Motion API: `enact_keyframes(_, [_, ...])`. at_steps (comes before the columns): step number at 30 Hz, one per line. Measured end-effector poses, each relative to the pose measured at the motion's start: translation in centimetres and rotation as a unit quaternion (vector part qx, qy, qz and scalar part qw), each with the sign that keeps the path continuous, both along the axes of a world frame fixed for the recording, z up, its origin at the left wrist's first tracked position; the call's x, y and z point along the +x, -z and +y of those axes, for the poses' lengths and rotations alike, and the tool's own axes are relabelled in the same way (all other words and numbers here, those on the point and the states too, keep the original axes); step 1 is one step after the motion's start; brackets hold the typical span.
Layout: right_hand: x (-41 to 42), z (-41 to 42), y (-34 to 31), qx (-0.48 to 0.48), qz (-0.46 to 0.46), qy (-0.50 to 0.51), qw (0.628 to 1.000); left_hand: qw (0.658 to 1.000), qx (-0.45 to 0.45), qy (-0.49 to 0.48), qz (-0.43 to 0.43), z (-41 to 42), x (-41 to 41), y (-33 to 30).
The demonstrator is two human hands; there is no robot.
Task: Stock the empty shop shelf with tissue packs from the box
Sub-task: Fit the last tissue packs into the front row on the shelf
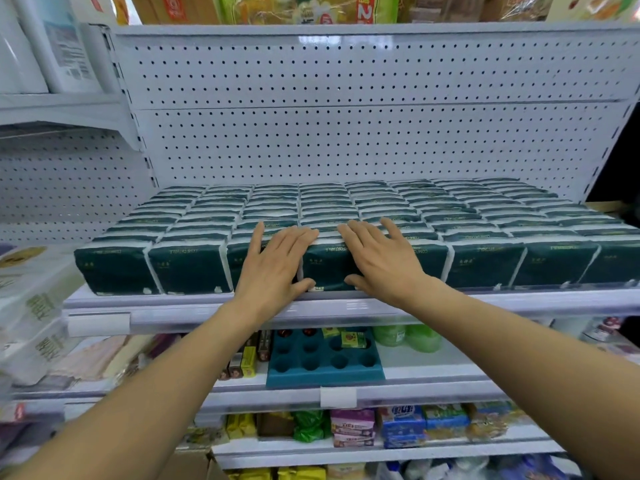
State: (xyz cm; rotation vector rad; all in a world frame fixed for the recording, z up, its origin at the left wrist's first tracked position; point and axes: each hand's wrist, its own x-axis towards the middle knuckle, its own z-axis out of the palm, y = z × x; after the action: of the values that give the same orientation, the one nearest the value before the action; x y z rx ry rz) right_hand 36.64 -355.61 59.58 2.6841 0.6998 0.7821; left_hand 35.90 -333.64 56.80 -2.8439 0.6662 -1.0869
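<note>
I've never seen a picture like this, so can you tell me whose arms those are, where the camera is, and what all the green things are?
There is no machine here. The arms belong to a person stocking a shop, and the one picture comes from a camera worn on their head, looking down. The green things are tissue packs, lined up in rows that fill the white shelf. The left hand and the right hand lie flat, fingers straight, on a front pack in the middle, as if pressing it into line. Neither hand holds anything. Below, a blue tray with round holes sits among other goods.
</note>
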Motion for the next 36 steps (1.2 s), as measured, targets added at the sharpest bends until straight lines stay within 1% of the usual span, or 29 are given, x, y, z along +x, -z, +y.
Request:
enact_keyframes(3, [-0.1,0.2,0.2,-0.014,0.009,0.01,1.0,1.0,0.021,-0.013,0.004,0.2,0.4,0.0])
enact_keyframes(6, [-0.4,0.3,0.3,-0.029,0.016,0.01,0.999,0.999,0.043,-0.006,0.026,0.6,0.2,0.1])
enact_keyframes(9, [-0.4,0.4,0.3,-0.015,0.016,0.015,1.0,0.997,0.05,-0.003,0.052,0.8,0.2,-0.6])
enact_keyframes(13, [-0.2,0.7,0.7,0.008,0.011,0.012,1.0,0.997,0.055,0.008,0.061,0.7,0.5,-1.1])
enact_keyframes(19, [0.0,1.1,0.5,-0.002,0.016,0.019,1.0,0.997,0.069,0.007,0.038,0.2,1.0,-0.7])
enact_keyframes(23, [-0.1,0.8,0.4,-0.016,0.021,0.015,1.0,0.994,0.106,-0.007,0.036,0.1,1.3,0.0])
enact_keyframes(26, [0.0,0.7,0.2,-0.022,0.034,0.01,0.999,0.99,0.131,-0.011,0.055,0.4,1.5,-0.1])
enact_keyframes(28, [0.0,0.7,-0.1,-0.01,0.055,0.005,0.998,0.99,0.12,-0.007,0.079,0.3,1.3,-0.6])
enact_keyframes(30, [-0.2,0.4,-0.4,0.023,0.075,-0.003,0.997,0.992,0.083,-0.012,0.093,0.0,0.7,-1.3])
enact_keyframes(32, [-0.7,-0.7,-0.8,0.068,0.07,-0.004,0.995,0.996,0.051,-0.011,0.078,-0.4,-0.1,-1.5])
enact_keyframes(34, [-1.2,-2.4,-0.7,0.106,0.05,0.005,0.993,0.997,0.057,-0.003,0.047,-0.9,-0.7,-1.3])
enact_keyframes(36, [-1.6,-4.5,-0.3,0.116,0.03,0.02,0.993,0.996,0.081,-0.004,0.048,-1.7,-1.0,-1.3])
